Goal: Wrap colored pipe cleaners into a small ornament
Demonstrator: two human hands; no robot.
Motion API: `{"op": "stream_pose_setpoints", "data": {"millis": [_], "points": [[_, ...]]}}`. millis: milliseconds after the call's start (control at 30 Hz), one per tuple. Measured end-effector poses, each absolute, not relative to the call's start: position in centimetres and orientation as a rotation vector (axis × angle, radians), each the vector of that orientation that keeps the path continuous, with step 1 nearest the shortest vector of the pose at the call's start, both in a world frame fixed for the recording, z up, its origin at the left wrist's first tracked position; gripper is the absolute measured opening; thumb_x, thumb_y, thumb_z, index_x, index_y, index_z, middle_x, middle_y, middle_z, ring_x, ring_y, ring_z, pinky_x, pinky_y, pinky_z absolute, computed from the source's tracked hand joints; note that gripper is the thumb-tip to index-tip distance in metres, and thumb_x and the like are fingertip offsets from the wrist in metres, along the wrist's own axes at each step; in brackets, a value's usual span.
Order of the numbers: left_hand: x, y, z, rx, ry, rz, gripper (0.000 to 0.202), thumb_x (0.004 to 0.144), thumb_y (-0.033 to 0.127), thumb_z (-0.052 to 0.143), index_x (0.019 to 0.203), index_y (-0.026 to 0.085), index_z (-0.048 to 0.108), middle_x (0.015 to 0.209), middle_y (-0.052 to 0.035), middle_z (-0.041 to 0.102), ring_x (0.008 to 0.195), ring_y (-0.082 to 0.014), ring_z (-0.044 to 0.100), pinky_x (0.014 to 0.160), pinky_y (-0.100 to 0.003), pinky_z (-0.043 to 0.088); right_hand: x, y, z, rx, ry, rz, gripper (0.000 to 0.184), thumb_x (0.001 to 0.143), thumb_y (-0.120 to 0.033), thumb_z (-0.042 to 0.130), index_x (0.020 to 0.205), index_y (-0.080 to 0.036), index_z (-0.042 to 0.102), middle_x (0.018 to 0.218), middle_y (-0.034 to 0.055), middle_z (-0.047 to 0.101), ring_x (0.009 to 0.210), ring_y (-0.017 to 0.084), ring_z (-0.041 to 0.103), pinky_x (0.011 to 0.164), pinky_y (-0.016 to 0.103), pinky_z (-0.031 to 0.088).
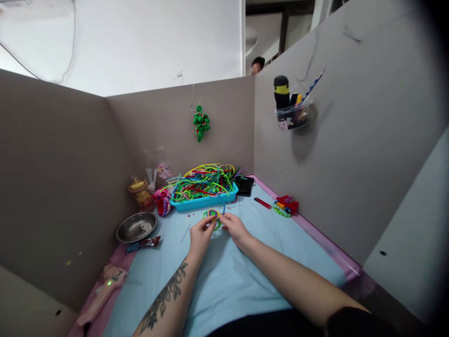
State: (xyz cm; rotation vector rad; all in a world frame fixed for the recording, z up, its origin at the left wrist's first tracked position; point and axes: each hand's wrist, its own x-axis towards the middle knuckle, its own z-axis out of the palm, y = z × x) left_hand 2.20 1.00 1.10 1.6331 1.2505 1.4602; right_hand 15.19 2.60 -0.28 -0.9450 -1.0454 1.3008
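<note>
Coiled piece: a small round coil (pixel 211 215) of green, purple and yellow strands, just in front of the blue tray (pixel 196 204), held up between the two hands.
Left hand: the left hand (pixel 199 234) sits in front of the tray's middle, fingers narrowed to a pinch on the coil's near left edge.
Right hand: the right hand (pixel 235 229) is just right of the coil, fingertips closed on its right edge.
Blue strand: a loose strand (pixel 222 203) rises from the coil toward the tray's front wall.
Tray load: a tangle of coloured strands (pixel 203 180) fills the tray.
Metal bowl: the bowl (pixel 136 227) lies left of the tray, nearer the person.
Red toy: a red and green toy (pixel 286 206) rests well right of the tray.
Surface: light blue sheet (pixel 228 281) under the tray and forearms.
</note>
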Motion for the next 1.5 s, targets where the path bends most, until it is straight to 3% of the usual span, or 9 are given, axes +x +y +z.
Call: {"op": "stream_pose_setpoints", "data": {"millis": [100,200,400,700,867,1133,1500], "points": [[2.1,1.0,1.5,1.608,1.258,1.473,0.029,0.068,0.035,0.065,0.090,0.016,0.071,0.064,-0.0020,0.066,0.045,-0.0094,0.045,0.046,-0.022,0.040,16.1,3.3,-0.3,-1.000,-0.973,1.252,0.029,0.067,-0.047,0.058,0.070,-0.019,0.054,0.070,0.0004,0.054,0.068,0.015,0.049,0.059,0.026,0.035],[1.9,1.0,1.7,1.595,1.258,1.473,0.030,0.068,0.034,0.066,0.090,0.016,0.071,0.063,-0.0017,0.065,0.044,-0.0085,0.043,0.045,-0.021,0.038,17.5,4.2,-0.5,-1.064,-1.004,0.987,0.021,0.065,-0.033,0.058,0.080,-0.020,0.055,0.082,0.0020,0.056,0.070,0.016,0.050,0.062,0.028,0.039],[1.7,1.2,1.4,1.617,1.201,1.439,0.030,0.067,0.035,0.066,0.088,0.015,0.071,0.057,0.0002,0.061,0.043,-0.0077,0.040,0.043,-0.020,0.034,19.2,4.2,0.1,-1.019,-1.502,0.422,0.035,0.070,-0.015,0.051,0.102,-0.025,0.060,0.097,0.0044,0.049,0.086,0.019,0.051,0.082,0.033,0.041],[1.5,1.3,1.7,1.527,1.146,1.394,0.034,0.064,0.036,0.069,0.089,0.013,0.071,0.052,0.0015,0.056,0.043,-0.0059,0.037,0.041,-0.019,0.029,19.7,4.8,-0.5,-1.083,-1.545,0.163,0.024,0.072,-0.011,0.049,0.083,-0.021,0.068,0.091,0.0056,0.052,0.088,0.020,0.053,0.084,0.035,0.043],[0.8,1.9,2.3,1.350,1.175,1.457,0.041,0.058,0.037,0.074,0.091,0.012,0.070,0.058,-0.0002,0.059,0.045,-0.0065,0.040,0.042,-0.019,0.029,20.4,5.0,0.0,-1.064,-1.471,0.194,0.018,0.074,-0.015,0.051,0.081,-0.019,0.068,0.088,0.0065,0.057,0.083,0.019,0.056,0.078,0.033,0.046],[0.1,2.9,1.6,1.158,1.092,1.409,0.045,0.054,0.034,0.078,0.092,0.013,0.069,0.052,0.0033,0.055,0.042,-0.0037,0.034,0.041,-0.018,0.025,19.1,3.5,0.9,-0.920,-1.316,0.569,0.016,0.075,-0.029,0.059,0.082,-0.019,0.067,0.077,0.0031,0.064,0.069,0.016,0.058,0.063,0.027,0.046],[0.6,2.4,1.4,1.198,1.039,1.274,0.044,0.055,0.034,0.077,0.093,0.014,0.070,0.059,0.0003,0.060,0.043,-0.0031,0.036,0.042,-0.018,0.025,18.2,2.8,0.6,-0.865,-1.412,0.598,0.015,0.073,-0.019,0.057,0.081,-0.020,0.070,0.080,0.0047,0.066,0.074,0.017,0.060,0.067,0.029,0.048]]}}
